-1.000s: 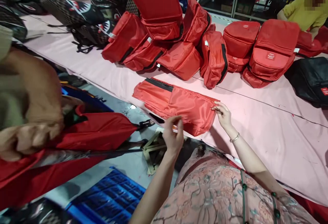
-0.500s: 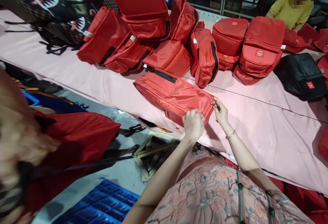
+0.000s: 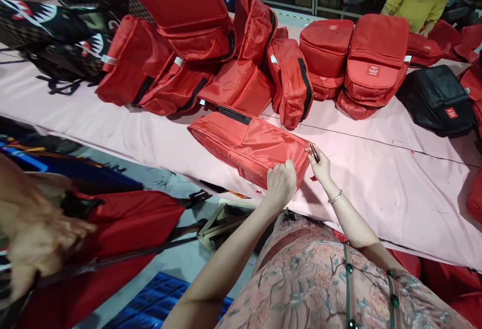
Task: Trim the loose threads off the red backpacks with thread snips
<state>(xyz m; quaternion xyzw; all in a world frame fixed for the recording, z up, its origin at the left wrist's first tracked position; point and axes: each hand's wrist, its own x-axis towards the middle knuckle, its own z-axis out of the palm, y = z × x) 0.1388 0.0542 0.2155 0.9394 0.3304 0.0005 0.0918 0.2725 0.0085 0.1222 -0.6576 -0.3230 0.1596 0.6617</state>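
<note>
A flat red backpack [image 3: 244,143] lies near the front edge of the pink-covered table [image 3: 395,183]. My left hand [image 3: 280,182] is closed on the bag's near corner, gripping the fabric. My right hand [image 3: 320,166] is at the bag's right corner, pinched round a small thin dark tool [image 3: 314,151], perhaps thread snips, whose tip touches the fabric. A bracelet sits on my right wrist.
Several red backpacks [image 3: 372,63] are piled at the table's back, with shark-print bags [image 3: 48,22] left and a black bag [image 3: 437,95] right. A person in yellow [image 3: 414,2] sits behind. Another person's blurred arm [image 3: 33,218] and a red bag [image 3: 124,223] are left; a blue crate [image 3: 158,304] is below.
My left hand rose from below the table edge and closed on the bag's near corner. The bag shifted slightly left. My right hand stayed at the right corner.
</note>
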